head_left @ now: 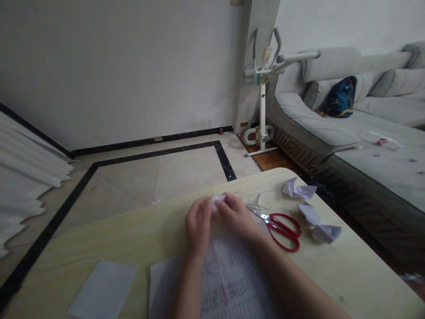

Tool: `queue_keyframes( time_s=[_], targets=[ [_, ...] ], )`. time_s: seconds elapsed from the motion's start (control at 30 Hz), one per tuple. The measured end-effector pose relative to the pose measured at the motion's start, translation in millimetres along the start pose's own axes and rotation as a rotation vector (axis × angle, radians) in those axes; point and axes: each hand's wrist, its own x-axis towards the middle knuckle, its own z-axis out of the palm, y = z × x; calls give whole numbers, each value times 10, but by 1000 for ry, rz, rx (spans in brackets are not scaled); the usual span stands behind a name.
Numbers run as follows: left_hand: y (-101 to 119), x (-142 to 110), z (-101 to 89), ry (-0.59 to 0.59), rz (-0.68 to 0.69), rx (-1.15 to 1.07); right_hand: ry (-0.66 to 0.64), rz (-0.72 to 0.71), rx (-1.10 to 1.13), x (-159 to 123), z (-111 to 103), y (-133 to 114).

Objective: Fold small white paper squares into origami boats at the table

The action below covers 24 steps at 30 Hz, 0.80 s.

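A small folded piece of white paper (218, 200) is pinched between my two hands near the table's far edge. My left hand (199, 217) closes on its left side with curled fingers. From the right, my right hand (236, 214) grips it too, fingers pressed together. Most of the paper is hidden by the fingers. Just right of my right hand lie red-handled scissors (283, 227), their blades partly covered. Thin paper scraps (257, 200) are scattered by the blade tips. Under my forearms is a lined sheet with writing (229, 274).
Several folded paper shapes (327, 233) sit along the right side of the pale wooden table (159, 237). A blank white sheet (102, 288) lies at front left. Beyond the table are a grey sofa (332, 128), a white exercise machine (262, 104) and a curtain (26, 177).
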Motion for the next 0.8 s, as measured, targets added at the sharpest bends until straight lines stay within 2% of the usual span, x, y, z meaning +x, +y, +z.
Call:
queue_keyframes(
  time_s=[0.17, 0.4, 0.63, 0.8],
  targets=[
    [4, 25, -36, -31, -49, 17, -77, -23, -80, -31, 9, -46],
    [-29, 58, -71, 106, -90, 0, -178, -54, -73, -76, 25, -150],
    [-18, 59, -59, 113, -125, -34, -146, -29, -40, -70, 25, -140],
    [9, 51, -71, 61, -78, 22, -147, -43, -73, -72, 34, -125]
  ],
)
